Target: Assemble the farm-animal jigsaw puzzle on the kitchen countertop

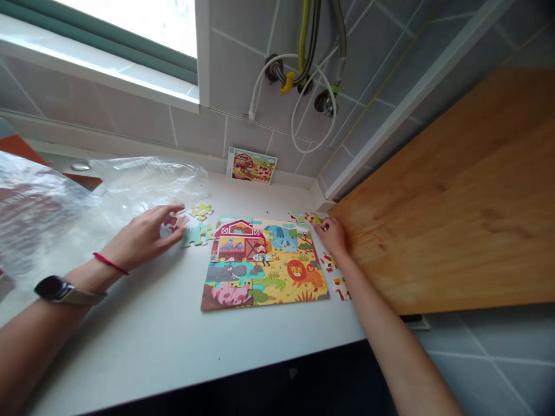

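Puzzle (269, 263) lies flat on white tabletop (173, 335), farm and animal picture up. Left hand (145, 234) is left of it: thumb and forefinger curved apart around a pink piece (174, 221); can't tell if it's gripped. Right hand (333, 234) is at the puzzle's upper right corner, thumb and forefinger close together by a yellow-red piece (312, 218); pinch or light touch, can't tell.

Handling, my judgement: take a piece by opposite edges, keep its picture visible, match tab and colour, lower it level, then press flat. Steady the puzzle beside the join, since a sideways push could shift or lift it. Keep wrists off loose bits: green pieces (197, 236) touching or just beside its left edge, cow-pattern piece (328, 262) just off its right edge. Picture card (252, 166), leaning behind the puzzle, should help with matching if it's the same set.

Hard to see: right fingertips and whatever is under them; part of the pink piece, behind the left fingers; lower right piece (341, 289), partly behind the right forearm. Card details too small. Both forearms cut off by frame. Clear plastic (156, 179), left of puzzle, glare on it.
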Demonstrator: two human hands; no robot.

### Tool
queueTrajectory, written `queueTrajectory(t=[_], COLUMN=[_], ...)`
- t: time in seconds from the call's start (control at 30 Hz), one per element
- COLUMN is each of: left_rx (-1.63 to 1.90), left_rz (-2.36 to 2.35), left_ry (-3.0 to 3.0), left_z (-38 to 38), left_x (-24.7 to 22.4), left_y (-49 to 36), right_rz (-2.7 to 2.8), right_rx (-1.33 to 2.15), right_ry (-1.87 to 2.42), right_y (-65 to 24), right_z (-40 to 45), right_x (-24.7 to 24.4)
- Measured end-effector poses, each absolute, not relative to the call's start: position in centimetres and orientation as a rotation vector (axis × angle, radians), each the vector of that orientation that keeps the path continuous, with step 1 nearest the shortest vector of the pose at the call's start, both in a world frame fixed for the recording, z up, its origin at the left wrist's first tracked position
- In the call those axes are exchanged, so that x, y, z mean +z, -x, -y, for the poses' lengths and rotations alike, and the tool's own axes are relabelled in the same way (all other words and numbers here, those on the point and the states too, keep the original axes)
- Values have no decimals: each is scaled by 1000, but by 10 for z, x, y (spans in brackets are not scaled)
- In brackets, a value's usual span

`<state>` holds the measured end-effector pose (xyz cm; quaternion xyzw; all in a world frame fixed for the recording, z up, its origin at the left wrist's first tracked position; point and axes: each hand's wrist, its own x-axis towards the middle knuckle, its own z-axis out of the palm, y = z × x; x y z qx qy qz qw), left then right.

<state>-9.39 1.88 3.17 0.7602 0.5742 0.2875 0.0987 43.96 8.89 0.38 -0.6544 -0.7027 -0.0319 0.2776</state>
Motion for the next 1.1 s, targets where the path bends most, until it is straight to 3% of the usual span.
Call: queueTrajectory(t=[0.33,0.57,1.1], left_rx=[1008,1322,580], left_rz=[-1751,-1778,-1320], left_ry=[-2040,-1869,-2435], left_z=[-14,-9,-16], left_x=[42,57,25], left_y=[89,91,89], right_rz=[1719,1733,1783], right_rx=[-203,-241,-188], right_ry=[1875,1932,1885], right_y=[-441,-439,-439], right_z=[-88,-88,-92], right_x=[1,-4,-6])
